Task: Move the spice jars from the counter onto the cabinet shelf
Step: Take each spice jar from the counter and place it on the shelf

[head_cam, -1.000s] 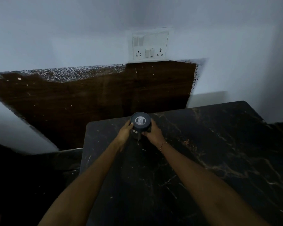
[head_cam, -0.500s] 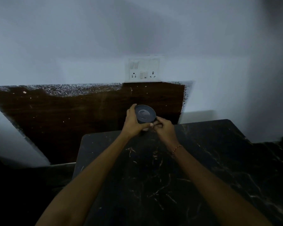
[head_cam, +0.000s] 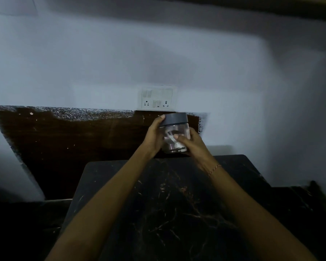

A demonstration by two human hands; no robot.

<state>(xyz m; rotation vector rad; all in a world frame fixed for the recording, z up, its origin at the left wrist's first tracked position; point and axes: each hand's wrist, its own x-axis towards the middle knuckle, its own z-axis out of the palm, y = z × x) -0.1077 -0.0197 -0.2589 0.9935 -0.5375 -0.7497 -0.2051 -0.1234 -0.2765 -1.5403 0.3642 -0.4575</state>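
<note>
A clear spice jar [head_cam: 174, 133] with a dark grey lid is held upright in the air above the far edge of the black marble counter [head_cam: 169, 208]. My left hand [head_cam: 154, 137] wraps its left side, fingertips up at the lid. My right hand [head_cam: 193, 143] grips its lower right side, thumb across the front. Something pale lies inside the jar. A dark strip [head_cam: 271, 7] runs along the top of the frame; no shelf can be made out in it.
A white switch and socket plate [head_cam: 157, 97] sits on the pale wall just above the jar. A dark brown wooden panel [head_cam: 73, 144] leans behind the counter. A lower dark surface [head_cam: 309, 213] lies to the right.
Both hands have lifted the jar off the counter and raised it toward the wall; its side now shows rather than its lid top. The view has tilted upward.
</note>
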